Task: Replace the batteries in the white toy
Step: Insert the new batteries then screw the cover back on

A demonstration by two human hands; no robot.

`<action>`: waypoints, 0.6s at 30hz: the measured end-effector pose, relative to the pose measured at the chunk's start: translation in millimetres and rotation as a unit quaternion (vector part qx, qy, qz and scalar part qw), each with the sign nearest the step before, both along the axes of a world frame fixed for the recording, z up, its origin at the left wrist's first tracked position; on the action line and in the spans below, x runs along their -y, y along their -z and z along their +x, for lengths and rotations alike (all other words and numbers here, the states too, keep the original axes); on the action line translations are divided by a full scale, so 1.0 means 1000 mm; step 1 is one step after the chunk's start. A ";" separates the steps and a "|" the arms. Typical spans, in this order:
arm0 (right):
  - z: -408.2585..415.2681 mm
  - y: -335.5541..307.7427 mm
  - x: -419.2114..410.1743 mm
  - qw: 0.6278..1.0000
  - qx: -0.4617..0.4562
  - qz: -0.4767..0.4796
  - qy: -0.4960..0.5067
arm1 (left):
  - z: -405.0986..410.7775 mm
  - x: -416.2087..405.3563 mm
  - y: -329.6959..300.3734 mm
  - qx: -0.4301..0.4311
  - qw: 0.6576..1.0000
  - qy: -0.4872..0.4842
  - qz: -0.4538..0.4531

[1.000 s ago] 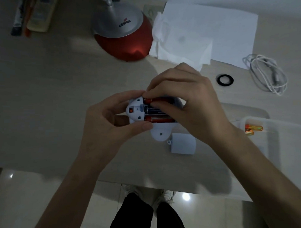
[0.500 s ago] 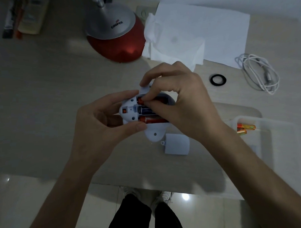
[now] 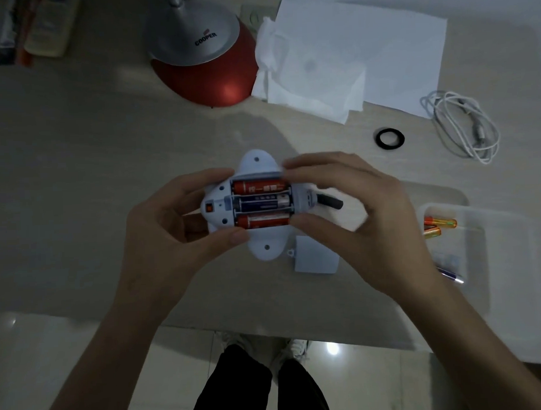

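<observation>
The white toy is held upside down above the table with its battery bay open. Three batteries lie in the bay: a red one at the top, a dark one in the middle and a red one at the bottom. My left hand grips the toy's left end, thumb below and fingers above. My right hand holds the toy's right end between thumb and fingers. The white battery cover lies on the table just below the toy.
A clear plastic tray at the right holds two orange batteries and a screwdriver. A red and silver lamp base, white paper, tissue, a black ring and a coiled white cable lie further back.
My right hand has lifted off the batteries and moved to the toy's right end, so all three batteries now show. The toy has turned a little flatter toward the camera.
</observation>
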State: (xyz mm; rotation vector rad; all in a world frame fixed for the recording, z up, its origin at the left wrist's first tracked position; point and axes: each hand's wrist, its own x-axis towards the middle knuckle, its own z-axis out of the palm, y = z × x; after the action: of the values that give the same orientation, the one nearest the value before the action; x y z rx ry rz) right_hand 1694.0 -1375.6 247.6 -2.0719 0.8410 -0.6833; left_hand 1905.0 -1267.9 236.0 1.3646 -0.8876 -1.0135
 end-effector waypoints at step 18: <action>-0.035 0.082 -0.057 0.963 -0.226 -0.031 0.143 | 0.015 -0.045 0.026 0.016 0.997 0.025 0.076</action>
State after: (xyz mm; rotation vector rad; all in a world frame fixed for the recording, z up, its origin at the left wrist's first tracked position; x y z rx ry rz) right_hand 1659.4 -1318.2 165.7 -2.2214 1.4128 -0.3849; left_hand 1920.2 -1223.2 210.2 1.4965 -0.8870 -1.1177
